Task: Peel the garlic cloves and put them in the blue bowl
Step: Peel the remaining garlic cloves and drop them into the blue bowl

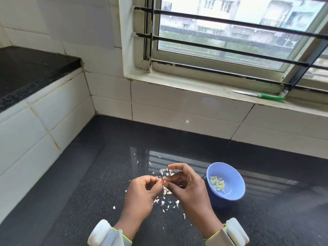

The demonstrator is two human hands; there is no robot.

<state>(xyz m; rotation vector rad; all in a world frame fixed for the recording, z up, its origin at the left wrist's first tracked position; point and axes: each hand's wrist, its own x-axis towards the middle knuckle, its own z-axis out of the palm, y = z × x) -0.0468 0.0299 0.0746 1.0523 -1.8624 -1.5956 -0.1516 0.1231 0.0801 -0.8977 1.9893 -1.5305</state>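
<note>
Above the black counter my left hand (142, 192) and my right hand (188, 187) meet, fingertips pinching one small garlic clove (163, 182) between them. The clove is mostly hidden by the fingers. To the right of my right hand stands the blue bowl (236, 176), with several peeled pale cloves (217, 183) in it. Another clove (169, 193) lies on the counter under my hands. A few unpeeled pieces (166, 170) lie just beyond my fingers.
White bits of garlic skin (163, 203) are scattered over the black granite counter (88, 192) around my hands. A green-handled knife (262, 95) lies on the window sill at the back right. Tiled walls close the left and back, with a raised black ledge (26, 71) at left.
</note>
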